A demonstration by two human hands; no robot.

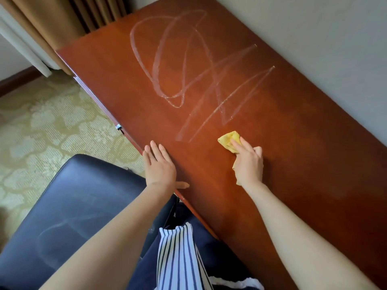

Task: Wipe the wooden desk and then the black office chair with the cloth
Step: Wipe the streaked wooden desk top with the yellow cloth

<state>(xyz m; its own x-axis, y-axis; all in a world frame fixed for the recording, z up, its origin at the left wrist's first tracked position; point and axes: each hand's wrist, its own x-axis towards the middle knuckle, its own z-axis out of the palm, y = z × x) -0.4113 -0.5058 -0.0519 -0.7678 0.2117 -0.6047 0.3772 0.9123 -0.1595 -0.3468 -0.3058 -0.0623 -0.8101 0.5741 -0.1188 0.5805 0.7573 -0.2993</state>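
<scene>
Two hands on desk (293,143). Right hand (248,164) grips bunched yellow cloth (229,141), fingers curled round it, index pressing it to the wood near mid-desk. Left hand (160,164) lies flat on the front edge, fingers straight, holding nothing. Wet streaks (188,65) loop over the far half. Suggest: spread cloth flatter, overlapping straight passes, even pressure, clear those streaks, finish at edges. Chair (73,195) sits just beside front edge, under left arm; looks not yet done.

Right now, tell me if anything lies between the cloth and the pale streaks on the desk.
Nothing visible. The right hand holds the cloth just short of the streaks; only bare desk lies between.
</scene>
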